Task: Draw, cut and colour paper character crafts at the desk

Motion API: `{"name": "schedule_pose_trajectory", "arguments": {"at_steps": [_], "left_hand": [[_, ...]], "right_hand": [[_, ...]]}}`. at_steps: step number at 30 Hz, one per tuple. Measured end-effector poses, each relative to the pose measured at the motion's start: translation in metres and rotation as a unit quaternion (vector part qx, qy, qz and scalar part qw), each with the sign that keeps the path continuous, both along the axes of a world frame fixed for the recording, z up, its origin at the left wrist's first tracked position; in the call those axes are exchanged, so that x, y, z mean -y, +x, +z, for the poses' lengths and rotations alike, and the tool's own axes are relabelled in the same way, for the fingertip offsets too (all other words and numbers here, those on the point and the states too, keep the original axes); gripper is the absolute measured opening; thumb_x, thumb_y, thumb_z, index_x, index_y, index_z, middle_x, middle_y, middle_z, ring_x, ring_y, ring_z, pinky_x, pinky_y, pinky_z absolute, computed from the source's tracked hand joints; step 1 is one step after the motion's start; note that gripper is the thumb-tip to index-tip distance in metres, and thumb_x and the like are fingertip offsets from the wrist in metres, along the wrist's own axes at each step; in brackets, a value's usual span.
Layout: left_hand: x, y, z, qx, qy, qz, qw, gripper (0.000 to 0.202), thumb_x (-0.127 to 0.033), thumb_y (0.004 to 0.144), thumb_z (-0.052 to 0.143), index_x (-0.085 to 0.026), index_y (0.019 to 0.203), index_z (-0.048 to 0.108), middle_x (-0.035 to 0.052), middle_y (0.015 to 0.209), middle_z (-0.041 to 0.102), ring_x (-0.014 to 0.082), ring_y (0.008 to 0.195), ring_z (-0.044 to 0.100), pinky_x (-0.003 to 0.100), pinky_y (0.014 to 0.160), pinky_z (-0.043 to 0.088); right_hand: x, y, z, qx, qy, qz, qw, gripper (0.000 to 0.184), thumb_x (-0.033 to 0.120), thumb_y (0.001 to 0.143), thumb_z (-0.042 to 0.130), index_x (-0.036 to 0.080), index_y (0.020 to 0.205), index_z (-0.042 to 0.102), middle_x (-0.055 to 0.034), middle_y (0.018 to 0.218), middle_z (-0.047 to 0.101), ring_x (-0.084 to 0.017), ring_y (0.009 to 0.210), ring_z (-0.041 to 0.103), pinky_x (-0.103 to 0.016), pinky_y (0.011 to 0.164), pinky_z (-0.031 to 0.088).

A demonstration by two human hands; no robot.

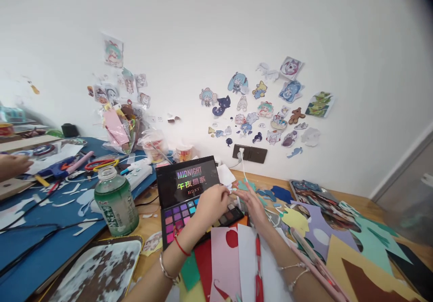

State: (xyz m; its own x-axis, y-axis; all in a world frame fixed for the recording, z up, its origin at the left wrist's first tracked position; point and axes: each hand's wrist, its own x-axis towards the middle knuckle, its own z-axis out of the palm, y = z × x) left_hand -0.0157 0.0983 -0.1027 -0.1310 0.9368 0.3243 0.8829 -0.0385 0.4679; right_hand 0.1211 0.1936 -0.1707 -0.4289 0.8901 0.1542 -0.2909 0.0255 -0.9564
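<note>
My left hand [215, 201] reaches over the open eyeshadow palette [187, 176], its fingers curled and bent down. Whatever may be between those fingertips is hidden. Just to the right, my right hand [253, 205] is held with its fingers stretched out, close to the left fingertips. A small pale thing shows between the two hands, too unclear to name. The palette's lid stands tilted up, and its pans run from pink and purple to dark shades. Below my hands lie a pink paper sheet [224, 266], white paper [270, 275] and a red pen-like tool [259, 266].
A green-labelled bottle [117, 203] stands left of the palette, behind a stained tray [98, 270]. Coloured paper scraps [311, 223] cover the right side. A white cable plugs into the wall socket [250, 153]. Another person's hand [13, 164] is at the far left.
</note>
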Motion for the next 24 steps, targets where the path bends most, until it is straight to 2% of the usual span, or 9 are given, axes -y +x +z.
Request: {"name": "schedule_pose_trajectory", "arguments": {"at_steps": [3, 6, 9, 15, 20, 24], "left_hand": [[-0.006, -0.018, -0.009, -0.006, -0.021, 0.034, 0.999, 0.039, -0.014, 0.084, 0.031, -0.019, 0.108, 0.061, 0.0093, 0.095, 0.061, 0.0215, 0.088, 0.058, 0.029, 0.076, 0.043], [-0.008, -0.016, -0.02, -0.025, -0.046, 0.009, 0.999, 0.044, -0.015, 0.087, 0.03, -0.026, 0.124, 0.052, 0.0085, 0.095, 0.062, 0.0208, 0.089, 0.059, 0.028, 0.076, 0.043], [-0.008, -0.01, -0.027, -0.05, -0.07, -0.018, 0.996, 0.048, -0.015, 0.088, 0.03, -0.031, 0.132, 0.041, 0.0084, 0.09, 0.062, 0.0201, 0.086, 0.06, 0.026, 0.071, 0.043], [-0.01, -0.008, -0.035, -0.071, -0.088, -0.014, 0.994, 0.055, -0.013, 0.087, 0.031, -0.034, 0.137, 0.028, 0.0088, 0.089, 0.059, 0.021, 0.084, 0.06, 0.026, 0.069, 0.043], [-0.009, -0.01, -0.035, -0.015, -0.087, -0.027, 0.996, 0.055, -0.012, 0.086, 0.03, -0.036, 0.135, 0.032, 0.0103, 0.092, 0.058, 0.0246, 0.086, 0.059, 0.031, 0.072, 0.043], [-0.01, -0.013, -0.028, 0.114, -0.08, -0.051, 0.989, 0.052, -0.015, 0.084, 0.036, -0.032, 0.133, 0.039, 0.0077, 0.088, 0.058, 0.0214, 0.085, 0.056, 0.032, 0.078, 0.041]], "right_hand": [[-0.006, 0.001, 0.004, -0.065, -0.087, 0.057, 0.992, 0.059, 0.037, 0.084, 0.046, 0.016, 0.136, 0.032, -0.0095, 0.099, 0.071, -0.021, 0.109, 0.058, -0.044, 0.102, 0.033], [-0.008, 0.003, 0.006, -0.119, -0.158, 0.088, 0.976, 0.052, 0.032, 0.087, 0.041, 0.016, 0.136, 0.03, -0.0099, 0.1, 0.071, -0.02, 0.107, 0.06, -0.042, 0.1, 0.036], [-0.008, 0.004, 0.008, -0.142, -0.179, 0.1, 0.968, 0.044, 0.03, 0.09, 0.035, 0.016, 0.132, 0.033, -0.0105, 0.102, 0.07, -0.02, 0.104, 0.061, -0.043, 0.097, 0.039], [-0.007, 0.005, 0.011, -0.173, -0.206, 0.126, 0.955, 0.036, 0.032, 0.091, 0.033, 0.016, 0.121, 0.043, -0.0129, 0.111, 0.066, -0.02, 0.107, 0.059, -0.042, 0.096, 0.042], [-0.005, 0.005, 0.012, -0.178, -0.2, 0.149, 0.952, 0.037, 0.031, 0.092, 0.032, 0.013, 0.121, 0.045, -0.0145, 0.117, 0.062, -0.019, 0.108, 0.059, -0.038, 0.097, 0.042], [-0.005, 0.005, 0.012, -0.173, -0.198, 0.144, 0.954, 0.039, 0.033, 0.091, 0.033, 0.013, 0.123, 0.044, -0.0149, 0.114, 0.064, -0.02, 0.11, 0.058, -0.039, 0.095, 0.044]]}}
